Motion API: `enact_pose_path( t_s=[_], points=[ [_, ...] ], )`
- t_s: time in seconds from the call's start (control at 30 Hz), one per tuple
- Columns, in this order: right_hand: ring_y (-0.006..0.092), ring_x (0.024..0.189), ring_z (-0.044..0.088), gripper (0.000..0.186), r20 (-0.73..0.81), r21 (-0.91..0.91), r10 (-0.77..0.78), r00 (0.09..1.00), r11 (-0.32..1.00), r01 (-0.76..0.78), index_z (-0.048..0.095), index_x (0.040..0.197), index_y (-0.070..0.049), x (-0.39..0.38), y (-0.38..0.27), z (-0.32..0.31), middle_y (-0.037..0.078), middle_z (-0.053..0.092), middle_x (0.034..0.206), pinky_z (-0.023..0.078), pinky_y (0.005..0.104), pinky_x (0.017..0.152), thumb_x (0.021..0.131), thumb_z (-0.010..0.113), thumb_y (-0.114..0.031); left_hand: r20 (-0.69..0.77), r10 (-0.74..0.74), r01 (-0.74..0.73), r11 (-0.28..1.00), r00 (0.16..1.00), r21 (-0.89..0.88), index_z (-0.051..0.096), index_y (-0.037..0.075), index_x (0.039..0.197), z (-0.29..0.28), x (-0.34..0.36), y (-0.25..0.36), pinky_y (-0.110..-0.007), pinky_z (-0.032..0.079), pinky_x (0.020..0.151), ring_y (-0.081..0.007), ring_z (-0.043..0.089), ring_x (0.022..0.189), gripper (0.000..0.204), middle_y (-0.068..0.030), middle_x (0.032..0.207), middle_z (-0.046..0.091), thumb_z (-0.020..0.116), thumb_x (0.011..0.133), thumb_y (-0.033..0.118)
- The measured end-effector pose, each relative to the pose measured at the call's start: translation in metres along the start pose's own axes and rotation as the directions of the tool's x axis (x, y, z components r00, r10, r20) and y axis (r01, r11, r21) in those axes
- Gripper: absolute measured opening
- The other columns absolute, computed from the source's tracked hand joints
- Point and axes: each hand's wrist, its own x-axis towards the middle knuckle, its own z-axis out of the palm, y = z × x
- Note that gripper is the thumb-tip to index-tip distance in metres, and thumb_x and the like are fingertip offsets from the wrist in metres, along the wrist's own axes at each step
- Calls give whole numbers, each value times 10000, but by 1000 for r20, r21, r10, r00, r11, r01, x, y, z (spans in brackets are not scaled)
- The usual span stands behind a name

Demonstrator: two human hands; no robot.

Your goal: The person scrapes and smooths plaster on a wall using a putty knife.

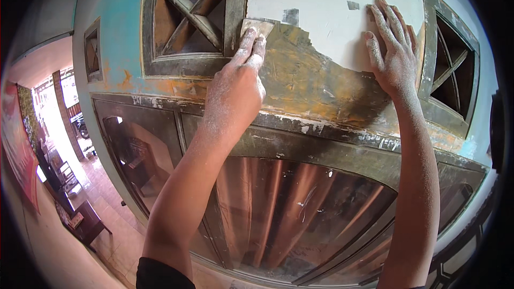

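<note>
My left hand, coated in white dust, reaches up to the wall beside a wooden vent frame. Two of its fingers press a small pale flat piece of what looks like sandpaper against the wall; its other fingers are curled under. Along the sheet's lower side runs the edge between the white wall coating and a bare brown, orange-streaked patch. Higher up on the right, my right hand rests with spread fingers on the wall, dusty too and holding nothing. Its shadow falls on the brown patch.
Wooden vents with crossed slats stand left and right of the patch. Below is a paint-spattered wooden window frame with glass and reddish-brown curtains. At far left, a doorway opens beyond a tiled floor and dark chair.
</note>
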Motion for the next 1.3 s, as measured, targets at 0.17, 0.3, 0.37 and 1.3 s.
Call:
enact_pose_path(
  t_s=[0.17, 0.3, 0.37, 1.3],
  points=[
    [217, 1586, 327, 565, -5, -7, -1, 1000, 1000, 1, 482, 1600, -266, 1, 0, 2, -4, 417, 1686, 217, 493, 1307, 1055, 564, -389, -2, -13, 13, 1000, 1000, 3, 509, 48, 1539, -3, 2, 2, -492, 572, 992, -419, 680, 1170, 614, -89, 1660, 433, 520, 930, -26],
    [215, 1584, 330, 566, -3, -11, 9, 1000, 1000, -9, 482, 1601, -267, -1, 0, 2, -4, 414, 1688, 217, 496, 1307, 1053, 566, -383, 16, -29, 29, 999, 999, -15, 569, -4, 1476, -1, -1, 7, -445, 529, 1066, -388, 601, 1315, 600, -145, 1634, 458, 510, 885, -84],
    [215, 1584, 331, 567, 4, -2, 6, 1000, 1000, -6, 479, 1602, -265, 0, -3, 3, -3, 413, 1688, 213, 497, 1310, 1055, 563, -386, 8, -18, 18, 1000, 1000, -21, 568, -11, 1475, -2, 1, 4, -446, 530, 1063, -389, 602, 1314, 598, -145, 1633, 460, 508, 884, -86],
    [210, 1581, 337, 567, -19, -16, 9, 1000, 1000, -10, 481, 1601, -273, -2, 1, 5, -13, 409, 1690, 224, 491, 1310, 1056, 562, -408, 88, -142, 142, 990, 986, 7, 482, 38, 1562, -7, 2, 48, -492, 541, 1052, -415, 633, 1266, 649, -118, 1671, 411, 519, 921, -51]
  ],
)
